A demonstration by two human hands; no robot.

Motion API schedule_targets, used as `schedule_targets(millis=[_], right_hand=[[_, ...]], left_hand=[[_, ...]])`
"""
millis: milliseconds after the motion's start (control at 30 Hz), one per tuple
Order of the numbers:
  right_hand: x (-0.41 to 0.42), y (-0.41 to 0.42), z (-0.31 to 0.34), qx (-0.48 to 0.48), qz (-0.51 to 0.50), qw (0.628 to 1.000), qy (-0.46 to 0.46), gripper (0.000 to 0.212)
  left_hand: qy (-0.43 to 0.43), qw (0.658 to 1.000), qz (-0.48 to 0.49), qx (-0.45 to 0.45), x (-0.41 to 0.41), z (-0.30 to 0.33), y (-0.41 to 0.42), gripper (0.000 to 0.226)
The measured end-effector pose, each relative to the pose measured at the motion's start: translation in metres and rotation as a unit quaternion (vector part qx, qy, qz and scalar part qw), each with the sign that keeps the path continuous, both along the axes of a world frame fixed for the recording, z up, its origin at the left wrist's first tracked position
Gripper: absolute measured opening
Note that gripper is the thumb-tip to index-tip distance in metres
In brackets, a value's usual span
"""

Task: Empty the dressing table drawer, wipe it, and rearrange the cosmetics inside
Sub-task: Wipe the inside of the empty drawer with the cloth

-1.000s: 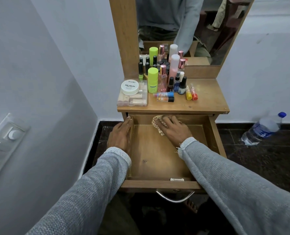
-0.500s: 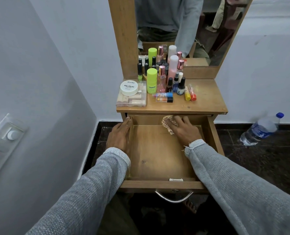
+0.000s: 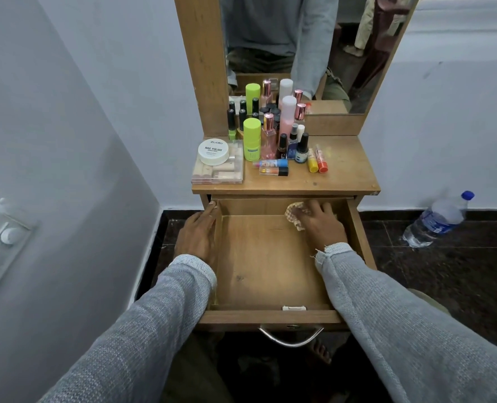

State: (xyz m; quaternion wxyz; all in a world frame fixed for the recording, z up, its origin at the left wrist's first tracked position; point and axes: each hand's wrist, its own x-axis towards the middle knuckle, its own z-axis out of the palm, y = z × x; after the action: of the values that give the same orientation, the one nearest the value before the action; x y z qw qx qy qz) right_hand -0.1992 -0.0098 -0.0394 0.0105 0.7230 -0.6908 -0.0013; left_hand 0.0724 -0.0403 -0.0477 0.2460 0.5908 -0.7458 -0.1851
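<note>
The wooden drawer [image 3: 258,274] is pulled out and holds no cosmetics. My right hand [image 3: 322,225] presses a small checked cloth [image 3: 294,214] flat against the drawer's far right corner, with most of the cloth hidden under the hand. My left hand [image 3: 198,237] rests with straight fingers along the outside of the drawer's left wall. The cosmetics stand on the dressing table top [image 3: 349,173]: a white nail polish remover tub [image 3: 213,151] on a clear box [image 3: 218,170], a lime green bottle [image 3: 252,139], pink bottles [image 3: 286,120], nail polish bottles [image 3: 301,148] and small tubes [image 3: 317,162].
A mirror [image 3: 314,48] rises behind the cosmetics. Pale walls close in at the left, with a switch plate [image 3: 0,245]. A plastic water bottle [image 3: 437,221] lies on the dark floor at the right. The drawer's metal handle [image 3: 290,337] faces me.
My right hand has slid the cloth rightward along the drawer's back edge toward the far right corner. My left hand has stayed on the left wall.
</note>
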Motion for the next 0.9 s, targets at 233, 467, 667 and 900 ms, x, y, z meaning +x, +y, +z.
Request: schedule_targets(millis=[233, 467, 667, 900], right_hand=[[0.007, -0.001, 0.003, -0.024, 0.026, 0.999, -0.015, 0.067], [0.005, 0.001, -0.002, 0.000, -0.048, 0.997, -0.067, 0.048], [0.002, 0.006, 0.003, -0.052, -0.289, 0.915, -0.278, 0.035], [0.014, 0.005, 0.006, -0.146, -0.270, 0.891, -0.335, 0.032]], left_hand=[[-0.013, 1.000, -0.007, -0.002, 0.002, -0.003, -0.003, 0.055], [-0.031, 1.000, -0.001, -0.002, -0.002, 0.005, 0.001, 0.055], [-0.037, 0.999, -0.008, -0.009, 0.003, -0.002, -0.003, 0.054], [-0.039, 0.999, -0.001, -0.004, 0.002, -0.005, -0.005, 0.050]])
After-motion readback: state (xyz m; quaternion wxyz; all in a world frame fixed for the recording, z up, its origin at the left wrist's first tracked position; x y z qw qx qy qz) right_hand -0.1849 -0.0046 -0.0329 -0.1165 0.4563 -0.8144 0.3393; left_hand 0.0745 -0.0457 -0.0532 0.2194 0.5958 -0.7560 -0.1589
